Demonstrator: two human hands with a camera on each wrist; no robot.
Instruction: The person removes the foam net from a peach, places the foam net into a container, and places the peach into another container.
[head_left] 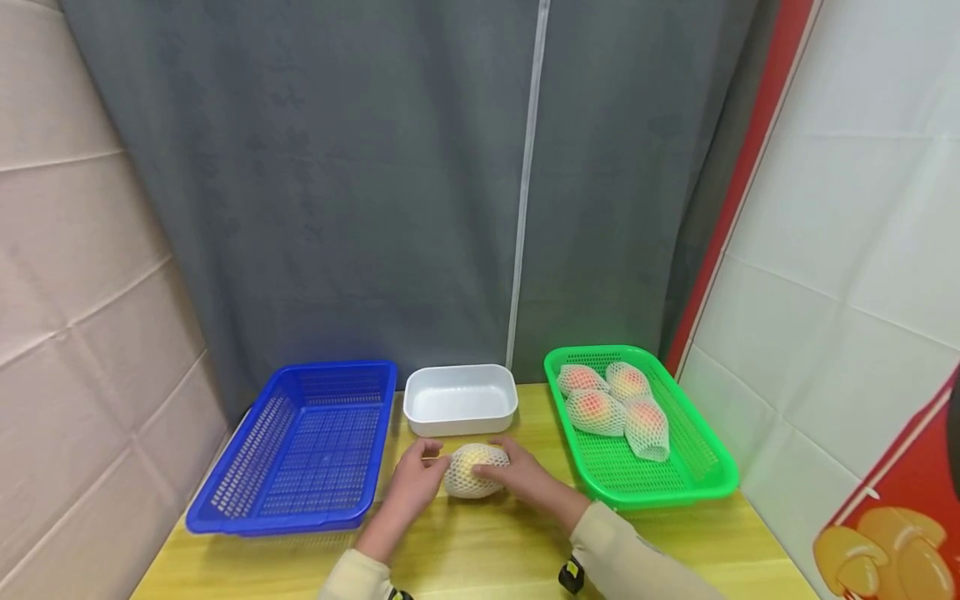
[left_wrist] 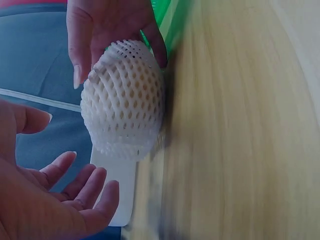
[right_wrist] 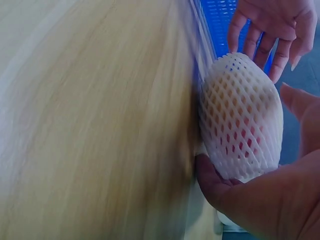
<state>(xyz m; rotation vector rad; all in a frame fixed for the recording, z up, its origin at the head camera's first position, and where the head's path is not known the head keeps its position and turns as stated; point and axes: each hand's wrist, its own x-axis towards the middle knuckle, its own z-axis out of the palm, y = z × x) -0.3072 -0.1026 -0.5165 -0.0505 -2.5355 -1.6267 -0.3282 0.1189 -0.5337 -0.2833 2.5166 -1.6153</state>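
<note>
A round yellow and red fruit in a white foam net sleeve [head_left: 472,471] is held low over the wooden table, in front of the white tray. My right hand [head_left: 525,475] grips it from the right side, thumb and fingers on opposite sides of the sleeve. On its left is my left hand [head_left: 418,482], fingers loosely bent and spread. The left wrist view shows that hand [left_wrist: 60,200] holding nothing, with a small gap to the foam net [left_wrist: 122,100]. Red and yellow show through the mesh [right_wrist: 240,120] in the right wrist view.
A blue plastic basket [head_left: 288,525] stands at the left. The white tray [head_left: 460,428] sits at the back middle. At the right, a green basket [head_left: 697,475] holds several netted fruits [head_left: 592,410]. A grey curtain [head_left: 337,208] hangs behind the table [head_left: 480,554].
</note>
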